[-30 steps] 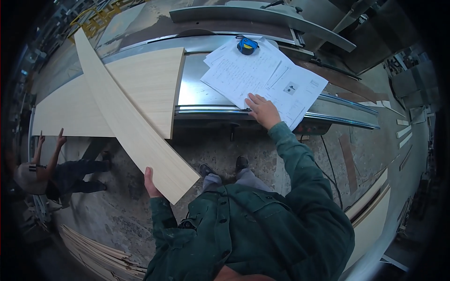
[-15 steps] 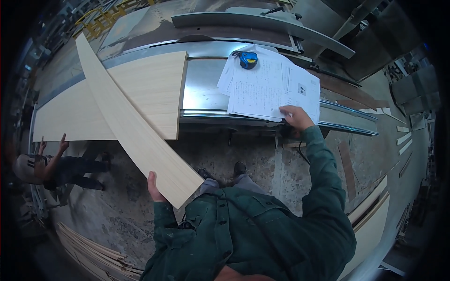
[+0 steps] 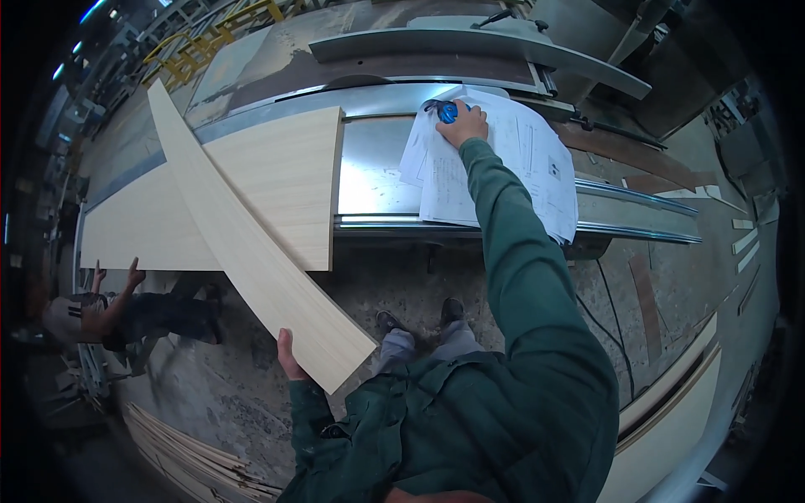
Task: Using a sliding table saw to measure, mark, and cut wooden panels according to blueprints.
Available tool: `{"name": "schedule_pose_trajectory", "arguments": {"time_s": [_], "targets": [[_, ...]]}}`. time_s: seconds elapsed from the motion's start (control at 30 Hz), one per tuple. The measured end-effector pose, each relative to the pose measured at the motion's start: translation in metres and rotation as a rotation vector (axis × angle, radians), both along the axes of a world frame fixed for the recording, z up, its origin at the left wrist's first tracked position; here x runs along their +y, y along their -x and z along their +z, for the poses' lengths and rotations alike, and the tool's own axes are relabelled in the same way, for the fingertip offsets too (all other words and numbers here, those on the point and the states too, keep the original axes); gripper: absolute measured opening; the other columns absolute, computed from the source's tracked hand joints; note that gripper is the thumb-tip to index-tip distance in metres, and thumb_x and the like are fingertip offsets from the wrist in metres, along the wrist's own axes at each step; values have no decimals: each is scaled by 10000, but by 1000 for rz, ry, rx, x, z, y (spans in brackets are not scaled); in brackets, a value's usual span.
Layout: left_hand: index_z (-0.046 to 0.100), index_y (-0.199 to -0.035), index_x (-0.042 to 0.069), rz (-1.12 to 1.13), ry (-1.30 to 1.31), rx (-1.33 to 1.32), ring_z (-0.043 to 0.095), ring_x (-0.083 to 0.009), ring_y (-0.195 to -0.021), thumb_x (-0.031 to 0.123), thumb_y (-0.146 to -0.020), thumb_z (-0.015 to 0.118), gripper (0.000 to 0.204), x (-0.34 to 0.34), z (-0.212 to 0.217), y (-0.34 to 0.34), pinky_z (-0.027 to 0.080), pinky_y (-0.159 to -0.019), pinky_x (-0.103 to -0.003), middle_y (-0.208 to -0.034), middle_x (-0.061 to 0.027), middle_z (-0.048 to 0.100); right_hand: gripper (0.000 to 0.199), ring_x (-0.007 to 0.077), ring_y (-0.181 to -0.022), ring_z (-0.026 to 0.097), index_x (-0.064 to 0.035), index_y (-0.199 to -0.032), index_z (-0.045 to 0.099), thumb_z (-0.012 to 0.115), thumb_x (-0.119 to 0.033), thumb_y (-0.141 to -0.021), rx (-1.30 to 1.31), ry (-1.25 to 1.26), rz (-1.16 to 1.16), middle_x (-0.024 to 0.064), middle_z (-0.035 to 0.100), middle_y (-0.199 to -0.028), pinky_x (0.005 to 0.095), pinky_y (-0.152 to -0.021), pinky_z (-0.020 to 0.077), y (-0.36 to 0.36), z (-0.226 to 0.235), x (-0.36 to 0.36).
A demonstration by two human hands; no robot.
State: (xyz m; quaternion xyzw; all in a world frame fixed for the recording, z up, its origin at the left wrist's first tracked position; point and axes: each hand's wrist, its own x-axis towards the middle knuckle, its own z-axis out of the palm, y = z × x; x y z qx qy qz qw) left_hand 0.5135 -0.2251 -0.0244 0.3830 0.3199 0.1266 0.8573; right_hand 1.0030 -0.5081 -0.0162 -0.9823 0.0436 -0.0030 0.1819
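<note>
A long, narrow pale wooden board point(image 3: 251, 264) lies slantwise over a wide wooden panel point(image 3: 289, 180), its near end sticking out toward my body. My left hand point(image 3: 290, 356) grips that near end by its left edge, thumb on top and the other fingers hidden beneath. My right arm stretches forward, and my right hand point(image 3: 466, 126) is closed round a blue tape measure point(image 3: 448, 112). Under the tape measure are loose printed and handwritten sheets of paper point(image 3: 520, 168), spread over the metal table point(image 3: 377, 180) of the machine.
At the left, a co-worker point(image 3: 159, 317) has both hands at the panel's near edge. Metal rails point(image 3: 637, 235) run out to the right. Thin wood strips point(image 3: 193, 453) lie at lower left, boards point(image 3: 671, 402) at lower right. A cable point(image 3: 616, 335) hangs to the floor.
My right hand has left the near edge of the papers, reached forward and closed on the tape measure. My left hand keeps its hold on the narrow board. The view has shifted slightly.
</note>
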Motion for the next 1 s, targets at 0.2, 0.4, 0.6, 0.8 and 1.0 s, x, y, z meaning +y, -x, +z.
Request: {"name": "schedule_pose_trajectory", "arguments": {"time_s": [0.2,0.4,0.6,0.8,1.0], "targets": [[357,-1466,26,-34,10,-4,572,-344,-1185,538,-922,508,763,15,-3,-6,489,-982,-459,-1323,-188,548,736,388,-1245,434,-192,-1398,541,734,-421,-726,-68,-94,133,189,475,-1349,499,-1043,373,100,-24,-40],[359,-1467,32,-49,13,7,570,-339,-1189,545,-931,496,755,17,-12,-7,487,-981,-457,-1341,-181,543,756,443,-1442,178,-188,-1406,535,745,-519,-758,-419,62,330,156,299,-1551,604,-1101,224,164,-27,0],[366,-1460,31,-38,7,-13,584,-342,-1168,536,-935,498,740,10,-4,-9,494,-972,-461,-1325,-180,554,643,358,-1514,112,-178,-1332,600,733,-485,-782,-206,115,386,151,441,-1479,649,-1038,275,177,-27,-2],[377,-1446,28,-48,4,-25,604,-339,-1134,531,-935,498,726,9,6,-7,514,-940,-464,-1289,-182,568,386,284,-1485,281,-145,-1192,686,672,-250,-820,-286,96,679,41,581,-1394,468,-989,420,169,-30,-55],[351,-1465,30,-71,18,-36,578,-336,-1175,532,-939,492,741,11,1,-1,494,-974,-454,-1329,-184,541,359,283,-1466,327,-129,-1129,702,650,-70,-778,-313,-8,890,20,586,-1401,443,-1013,419,170,-32,-107]]}}
